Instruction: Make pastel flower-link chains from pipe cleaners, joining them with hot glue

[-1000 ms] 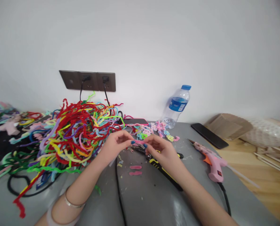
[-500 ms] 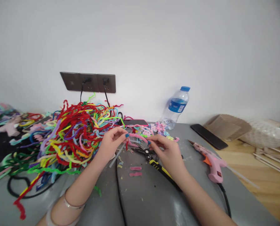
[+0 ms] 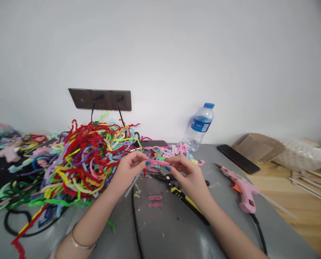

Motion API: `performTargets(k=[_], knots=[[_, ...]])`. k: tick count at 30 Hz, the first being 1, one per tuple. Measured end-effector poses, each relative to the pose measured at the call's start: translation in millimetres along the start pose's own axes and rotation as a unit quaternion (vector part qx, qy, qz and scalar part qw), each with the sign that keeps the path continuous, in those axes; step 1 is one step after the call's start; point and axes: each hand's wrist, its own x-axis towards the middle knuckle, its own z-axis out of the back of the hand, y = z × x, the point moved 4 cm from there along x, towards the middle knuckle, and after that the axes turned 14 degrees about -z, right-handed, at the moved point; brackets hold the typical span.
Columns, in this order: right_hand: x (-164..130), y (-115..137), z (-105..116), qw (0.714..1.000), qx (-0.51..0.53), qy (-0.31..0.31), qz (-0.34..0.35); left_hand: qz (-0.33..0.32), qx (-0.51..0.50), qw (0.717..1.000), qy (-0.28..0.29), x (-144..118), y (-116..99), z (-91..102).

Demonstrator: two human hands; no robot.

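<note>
My left hand and my right hand hold the two ends of a short pink pipe cleaner piece between thumb and fingertips, just above the grey table. Under the hands lie yellow-and-black pliers and two short pink folded pieces. A big tangle of coloured pipe cleaners lies just left of my left hand. Small pastel shaped pieces lie behind my hands.
A pink hot glue gun lies at the right with its black cord. A water bottle stands at the wall, a black phone beside it. Wall sockets hold plugs. A black cable runs down the table middle. Cardboard lies far right.
My hands spread apart with the pink piece half a second ago and have come closer again, holding it straight between them. The view has tilted slightly upward.
</note>
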Motion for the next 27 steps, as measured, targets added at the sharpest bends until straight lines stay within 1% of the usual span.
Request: performTargets(k=[4, 7, 11, 15, 18, 23, 27], knots=[[-1, 5, 1, 1.000, 0.006, 0.010, 0.021, 0.006, -0.002, 1.000, 0.005, 0, -2, -1.0], [-1, 4, 1, 1.000, -0.015, 0.004, 0.020, 0.006, 0.017, 1.000, 0.016, 0, -3, -2.1], [-1, 2, 0, 0.998, -0.063, -0.004, 0.023, -0.009, 0.058, 0.997, 0.048, -2, -3, -7.4], [-2, 2, -4, 0.995, -0.087, 0.019, 0.039, -0.032, 0.101, 0.991, 0.083, -4, -4, -13.5], [-3, 4, -6, 0.993, -0.095, 0.032, 0.055, -0.055, 0.150, 0.984, 0.086, -3, -3, -12.6], [-5, 10, -8, 0.992, -0.100, 0.036, 0.075, -0.087, 0.203, 0.972, 0.083, -2, 0, -7.4], [-6, 12, -9, 0.992, -0.097, 0.029, 0.072, -0.107, 0.245, 0.959, 0.091, -3, -3, -6.8]])
